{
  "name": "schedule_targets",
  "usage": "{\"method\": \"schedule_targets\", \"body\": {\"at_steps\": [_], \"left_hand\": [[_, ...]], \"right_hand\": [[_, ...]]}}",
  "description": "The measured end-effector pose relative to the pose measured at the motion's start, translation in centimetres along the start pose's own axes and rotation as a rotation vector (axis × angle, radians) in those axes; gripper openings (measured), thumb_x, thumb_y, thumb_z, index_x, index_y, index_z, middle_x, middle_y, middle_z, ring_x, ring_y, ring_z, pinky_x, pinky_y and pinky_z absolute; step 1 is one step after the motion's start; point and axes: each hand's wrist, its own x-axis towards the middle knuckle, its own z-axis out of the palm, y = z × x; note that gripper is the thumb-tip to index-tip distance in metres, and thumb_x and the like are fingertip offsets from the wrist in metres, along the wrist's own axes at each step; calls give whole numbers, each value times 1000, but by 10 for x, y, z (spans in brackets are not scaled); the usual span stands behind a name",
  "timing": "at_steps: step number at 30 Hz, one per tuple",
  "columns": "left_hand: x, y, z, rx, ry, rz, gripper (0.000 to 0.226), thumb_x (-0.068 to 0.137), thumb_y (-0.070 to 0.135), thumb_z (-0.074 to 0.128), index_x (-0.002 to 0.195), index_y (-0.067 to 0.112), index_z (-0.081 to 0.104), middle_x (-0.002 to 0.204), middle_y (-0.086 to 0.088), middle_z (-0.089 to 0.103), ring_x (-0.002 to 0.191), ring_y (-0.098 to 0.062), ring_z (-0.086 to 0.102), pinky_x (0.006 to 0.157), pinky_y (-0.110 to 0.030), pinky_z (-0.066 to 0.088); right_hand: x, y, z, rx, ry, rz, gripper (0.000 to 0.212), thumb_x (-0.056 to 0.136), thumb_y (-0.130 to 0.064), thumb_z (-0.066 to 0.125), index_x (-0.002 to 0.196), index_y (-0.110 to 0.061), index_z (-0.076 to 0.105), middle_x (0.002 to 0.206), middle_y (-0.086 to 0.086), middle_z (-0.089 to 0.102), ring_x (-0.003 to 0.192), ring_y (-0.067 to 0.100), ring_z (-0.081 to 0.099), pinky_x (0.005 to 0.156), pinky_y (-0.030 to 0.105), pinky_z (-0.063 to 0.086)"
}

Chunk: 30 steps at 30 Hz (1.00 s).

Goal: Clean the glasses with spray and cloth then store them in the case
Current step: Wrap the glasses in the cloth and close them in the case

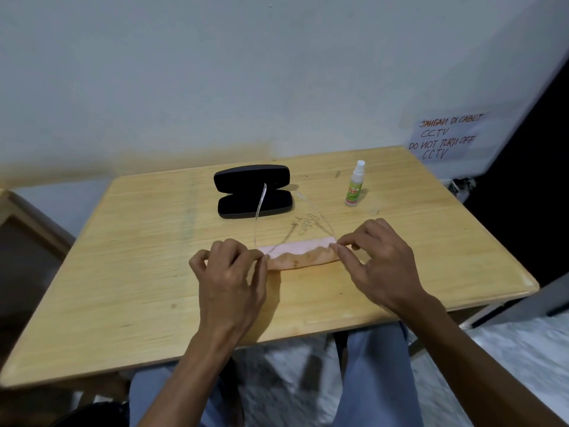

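Note:
A pink cloth [300,252] lies stretched across the front of clear-framed glasses on the wooden table [138,272]. My left hand [229,272] pinches the cloth's left end and my right hand [380,260] pinches its right end. The lenses are hidden under the cloth. The glasses' transparent temple arms [261,204] stick out away from me toward the case. A black glasses case [253,191] lies open behind them, its lid standing up. A small spray bottle [354,184] with a green label and white nozzle stands upright to the right of the case.
The table stands against a pale wall. A handwritten paper sign [446,137] about CCTV hangs at the back right. A wooden piece of furniture [27,223] stands at the left. My legs in blue trousers [372,380] show below the table's front edge.

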Motion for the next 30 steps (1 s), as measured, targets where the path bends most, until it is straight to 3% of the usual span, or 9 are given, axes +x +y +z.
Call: {"method": "schedule_targets", "body": {"at_steps": [6,13,20,26,30], "left_hand": [[4,3,12,204,142,93,21,84,14,67,64,17,65,66,0,55,64,-23,57,83,-43,32],[6,3,23,361,209,147,23,79,10,67,59,20,60,64,2,57,64,-24,57,83,-44,31],[4,2,26,265,248,65,18,80,17,74,65,21,66,66,1,56,66,-23,57,81,-43,32],[-3,-11,3,47,209,-124,3,78,20,70,76,17,71,73,1,57,74,-22,60,82,-41,26],[3,-20,-10,-128,48,-324,12,80,27,65,88,22,73,78,5,55,78,-18,59,88,-38,28]], "right_hand": [[-2,2,13,-99,92,-124,17,88,-22,74,77,-10,74,68,3,61,63,20,56,52,30,44],[0,3,24,-143,144,-191,23,88,-16,74,67,-9,68,63,5,57,55,22,53,46,36,42],[-4,0,28,-152,184,-168,23,84,-16,79,66,-11,65,62,2,57,53,20,51,43,35,40],[-11,-3,13,51,145,72,16,81,-18,83,77,-13,68,68,-1,58,60,14,54,50,33,47],[-3,1,-1,264,-8,311,17,82,-20,81,96,-16,73,81,-6,59,69,4,52,64,11,42]]}}
